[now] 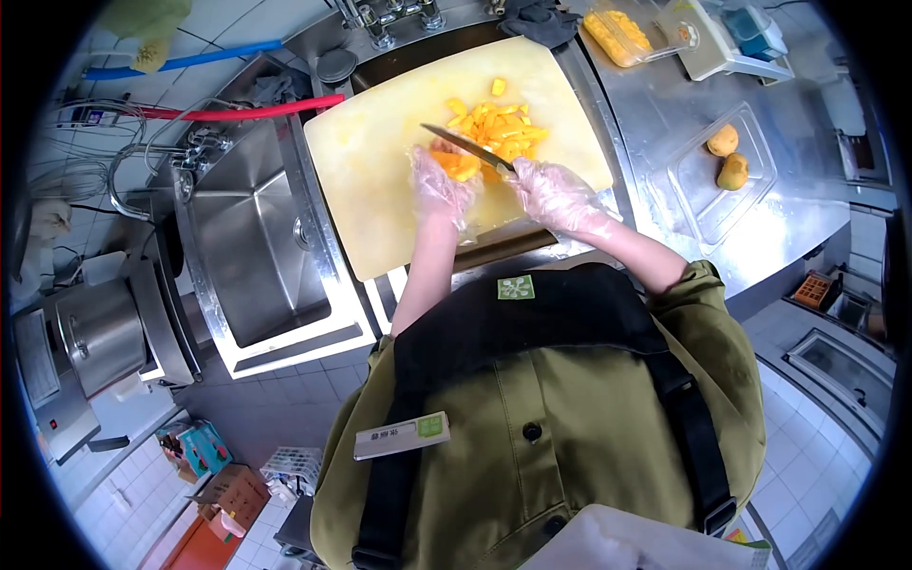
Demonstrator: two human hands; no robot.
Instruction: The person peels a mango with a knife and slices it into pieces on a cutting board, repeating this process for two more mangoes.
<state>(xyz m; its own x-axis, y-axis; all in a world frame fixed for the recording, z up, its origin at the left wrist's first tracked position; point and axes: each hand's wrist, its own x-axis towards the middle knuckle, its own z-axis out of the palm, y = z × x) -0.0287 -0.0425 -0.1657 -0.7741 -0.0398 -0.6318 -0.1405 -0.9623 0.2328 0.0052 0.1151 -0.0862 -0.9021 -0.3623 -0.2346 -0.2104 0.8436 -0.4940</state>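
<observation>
A large cream cutting board (pixel 370 161) lies across the sink edge. Cut orange-yellow pieces (pixel 508 128), which look like mango, are heaped at its middle right. In a clear plastic glove, my left hand (pixel 442 188) is closed around an orange fruit piece (pixel 458 165) above the board. My right hand (pixel 559 195), also gloved, grips the handle of a knife (pixel 465 143). The blade points up and left, over the held fruit, and its dark tip reaches past my left fingers. Whether the blade touches the fruit cannot be made out.
On the right counter, a clear tray (pixel 692 204) holds two brownish-yellow fruits (pixel 728 157). A clear container of yellow pieces (pixel 616 38) stands behind, beside a white scale-like device (pixel 727 57). To the left are an empty steel sink (pixel 261 261) and a red hose (pixel 256 110).
</observation>
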